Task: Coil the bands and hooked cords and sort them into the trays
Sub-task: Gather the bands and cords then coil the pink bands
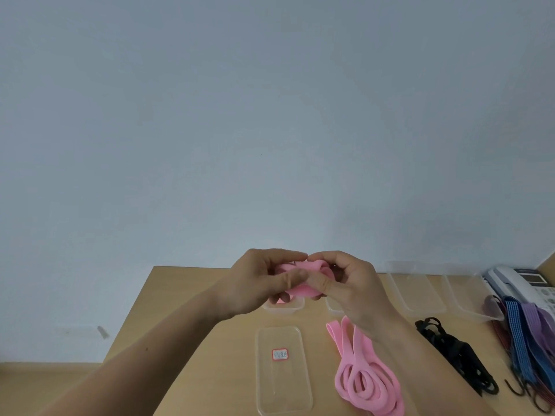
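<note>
your left hand (264,280) and right hand (351,283) both pinch a soft pink band (300,267), coiled between curled fingers above the wooden table (234,370). at six o'clock below them lies a clear flat tray (283,385) with a red-edged label (280,354), too blurred to read. at five o'clock flat pink bands (363,382) lie looped. at three o'clock sit deeper clear trays (420,292) and ribbed blue hooked cords (519,334).

The left hand (258,285) and right hand (353,285) cover most of the pink band (300,269) they pinch. They also hide part of a clear tray (286,309) behind them. The red label (280,354) is too small to read. The loose pink bands (365,382) and hooked cords (522,340) run off the picture's edge.
</note>
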Action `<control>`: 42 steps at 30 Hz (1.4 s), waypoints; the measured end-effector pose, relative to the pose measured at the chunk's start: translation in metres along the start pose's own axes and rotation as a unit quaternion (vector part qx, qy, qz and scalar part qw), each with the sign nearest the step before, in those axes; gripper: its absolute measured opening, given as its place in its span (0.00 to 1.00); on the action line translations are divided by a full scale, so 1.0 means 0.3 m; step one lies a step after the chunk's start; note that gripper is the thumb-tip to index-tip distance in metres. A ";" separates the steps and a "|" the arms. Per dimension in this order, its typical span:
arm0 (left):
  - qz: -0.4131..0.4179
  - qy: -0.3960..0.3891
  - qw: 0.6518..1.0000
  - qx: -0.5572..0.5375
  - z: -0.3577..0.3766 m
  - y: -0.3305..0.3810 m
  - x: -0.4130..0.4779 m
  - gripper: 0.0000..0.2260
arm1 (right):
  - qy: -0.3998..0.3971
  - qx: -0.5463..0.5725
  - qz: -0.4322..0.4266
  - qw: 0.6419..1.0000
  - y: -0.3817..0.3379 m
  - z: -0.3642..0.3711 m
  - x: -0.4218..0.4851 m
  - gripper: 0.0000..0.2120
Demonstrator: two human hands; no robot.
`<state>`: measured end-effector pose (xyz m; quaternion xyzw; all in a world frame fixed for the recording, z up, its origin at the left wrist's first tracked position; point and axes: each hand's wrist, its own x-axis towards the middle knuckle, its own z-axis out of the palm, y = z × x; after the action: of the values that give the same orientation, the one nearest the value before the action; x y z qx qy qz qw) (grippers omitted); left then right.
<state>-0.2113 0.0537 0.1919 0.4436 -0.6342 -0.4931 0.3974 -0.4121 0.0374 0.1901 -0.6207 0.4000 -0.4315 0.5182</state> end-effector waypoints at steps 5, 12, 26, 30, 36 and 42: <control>0.006 0.078 0.994 -0.076 -0.012 -0.018 -0.009 0.15 | -0.050 0.133 0.034 0.989 0.013 -0.016 0.001 0.16; 0.008 0.112 0.986 -0.119 0.000 -0.038 -0.017 0.12 | 0.007 0.095 0.008 0.995 0.029 0.007 0.006 0.11; 0.013 0.145 0.981 -0.126 -0.025 -0.101 -0.017 0.13 | 0.099 -0.002 -0.056 0.994 0.092 0.074 0.036 0.06; -0.009 0.123 0.985 -0.123 -0.052 -0.125 -0.008 0.11 | 0.050 -0.067 -0.046 0.995 0.115 0.075 0.051 0.11; -0.107 0.090 0.975 -0.175 -0.108 -0.190 0.016 0.10 | 0.000 -0.417 -0.210 0.884 0.148 0.093 0.079 0.27; -0.165 0.009 0.966 -0.201 -0.134 -0.267 0.047 0.07 | -0.007 -0.486 -0.284 0.827 0.225 0.153 0.122 0.17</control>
<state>-0.1641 0.0197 0.1225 0.4572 -0.4369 -0.6651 0.3972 -0.3604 0.0069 0.1237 -0.8815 0.3604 -0.3049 0.0072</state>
